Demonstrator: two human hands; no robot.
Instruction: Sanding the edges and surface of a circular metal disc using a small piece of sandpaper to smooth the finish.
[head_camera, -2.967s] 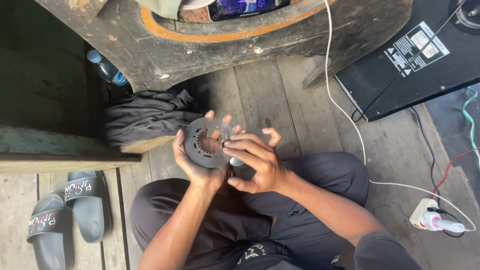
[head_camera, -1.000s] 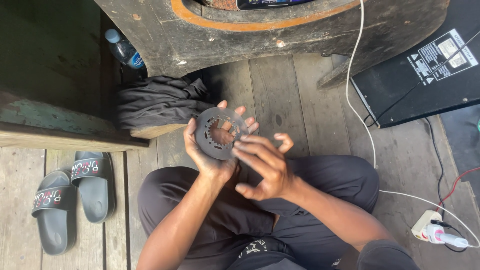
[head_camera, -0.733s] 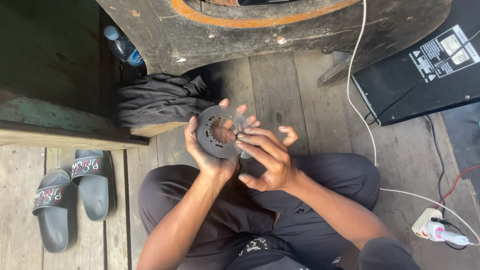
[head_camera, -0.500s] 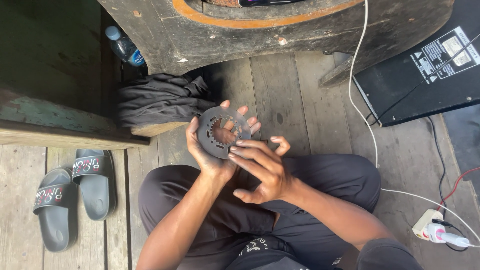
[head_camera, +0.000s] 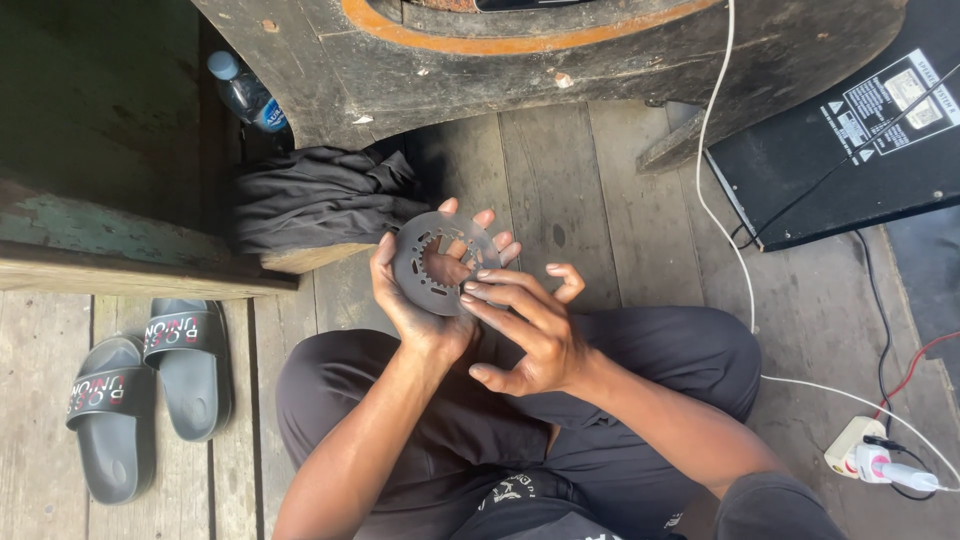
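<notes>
A: Metal disc, grey, flat, toothed centre hole w/ small slots round it. Sits in left hand, thumb curled over the near-left rim, fingers behind it w/ tips showing past the far edge. So left hand closed on the disc, held upright-ish above the lap.

B: Right hand?

A: Half open, fingers spread. Holds nothing that I can see. Fingertips touch the disc's lower right rim. Disc is just left of and above that hand.

B: Risk?

A: Grip is rim-only imo. If the right hand pushes sideways, disc could twist out and drop onto the plank floor. Toothed inner edge may nick a finger too.

B: Around?

A: Dark cloth bundle just beyond the hands, water bottle further back, grey slippers well left, white cable and black box to the right.
</notes>
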